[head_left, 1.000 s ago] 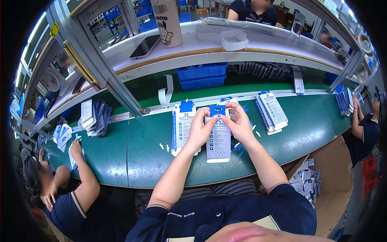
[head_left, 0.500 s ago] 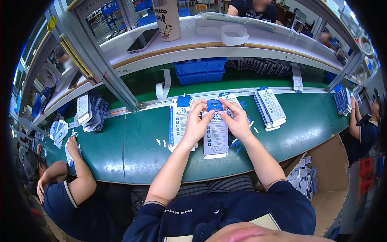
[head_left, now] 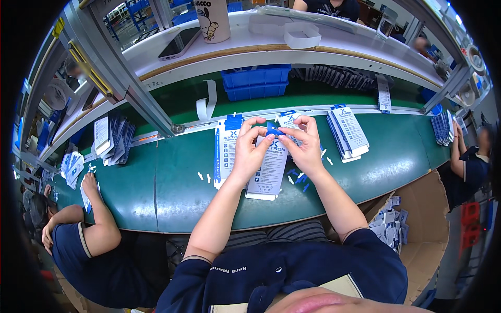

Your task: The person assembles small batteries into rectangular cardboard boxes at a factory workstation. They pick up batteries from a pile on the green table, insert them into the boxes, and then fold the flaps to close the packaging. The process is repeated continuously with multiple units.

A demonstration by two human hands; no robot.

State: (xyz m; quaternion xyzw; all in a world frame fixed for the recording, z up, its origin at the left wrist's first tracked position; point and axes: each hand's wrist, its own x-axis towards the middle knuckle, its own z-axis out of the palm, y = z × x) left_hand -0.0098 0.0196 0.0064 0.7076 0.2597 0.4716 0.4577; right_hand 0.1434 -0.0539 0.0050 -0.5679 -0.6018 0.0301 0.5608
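A flat white-and-blue cardboard box is tilted in front of me, its lower end toward me and slightly left. My left hand and my right hand both pinch its blue hanging tab with thumbs and fingertips. The fingers partly cover the tab, which looks bent. Beside my left hand lies a stack of matching boxes; another such box shows behind my fingers. Small blue and white cut-out scraps are scattered by my right wrist.
Another stack of boxes lies to the right on the green table. Blue bins stand beneath the shelf, which holds a phone and a cup. Below right is a large carton. Co-workers sit on both sides.
The box's lower end has swung left and the box has tilted. My fingers have shifted on the tab, covering its slot. The whole view has moved slightly.
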